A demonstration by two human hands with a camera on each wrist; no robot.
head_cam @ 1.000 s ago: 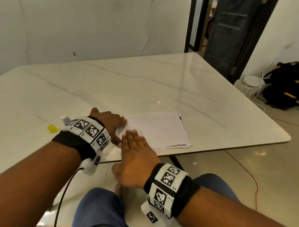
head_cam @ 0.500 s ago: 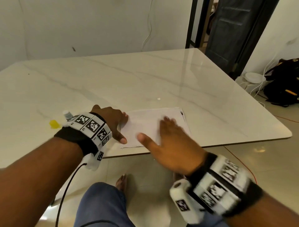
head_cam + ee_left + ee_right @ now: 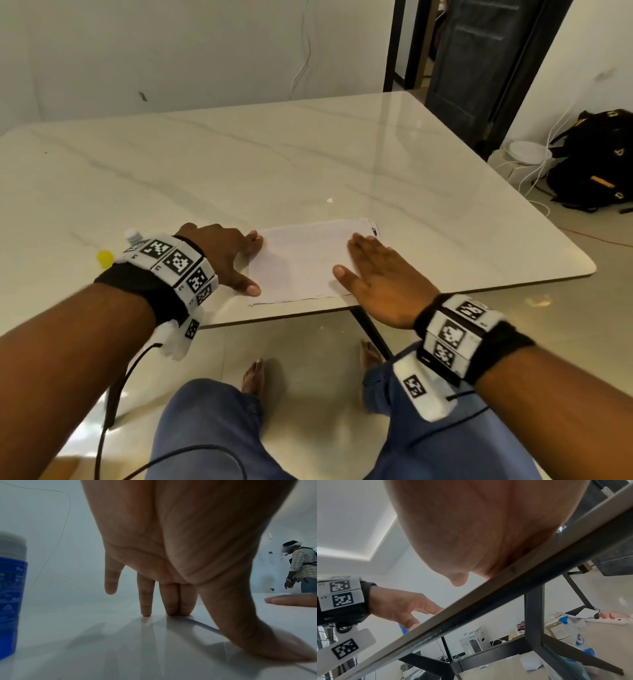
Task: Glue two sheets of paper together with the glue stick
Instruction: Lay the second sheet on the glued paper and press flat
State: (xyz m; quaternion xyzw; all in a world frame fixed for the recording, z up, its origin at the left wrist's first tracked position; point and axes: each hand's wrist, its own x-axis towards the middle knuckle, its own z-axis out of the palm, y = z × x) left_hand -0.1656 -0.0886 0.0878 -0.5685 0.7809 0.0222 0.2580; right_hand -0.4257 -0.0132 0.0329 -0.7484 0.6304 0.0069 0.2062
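Note:
White paper sheets (image 3: 301, 260) lie stacked near the front edge of the marble table (image 3: 308, 154). My left hand (image 3: 226, 253) rests with straight fingers on the stack's left edge, thumb tip at its front left corner; its fingertips (image 3: 171, 609) touch down in the left wrist view. My right hand (image 3: 380, 277) lies flat, palm down, on the right part of the paper, its heel over the table edge. The glue stick (image 3: 133, 236), blue-labelled (image 3: 10, 601), stands upright just behind my left wrist, with its yellow cap (image 3: 104, 257) beside it.
The table's front edge (image 3: 488, 601) runs close under my right palm, with black table legs (image 3: 534, 615) below. A black backpack (image 3: 596, 161) and cables sit on the floor at right. Another person (image 3: 303, 569) stands far off.
My right hand has slid rightwards across the paper, from its left front corner to its right side. The left hand has stayed on the left edge.

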